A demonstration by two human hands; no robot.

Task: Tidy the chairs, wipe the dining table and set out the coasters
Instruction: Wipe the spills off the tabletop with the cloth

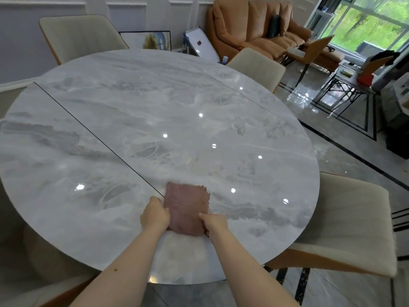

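Where both hands pinch: cloth (186,209) edges.

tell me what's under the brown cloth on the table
The brown cloth lies flat on the marble table, over its dark seam. Anything beneath stays covered. The left hand and right hand hold its sides.

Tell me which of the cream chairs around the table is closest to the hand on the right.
The cream chair at the table's right edge, nearest the right hand; the other chairs stand at the far side.

Head camera looks forward and steeply down, near the table (155,107).
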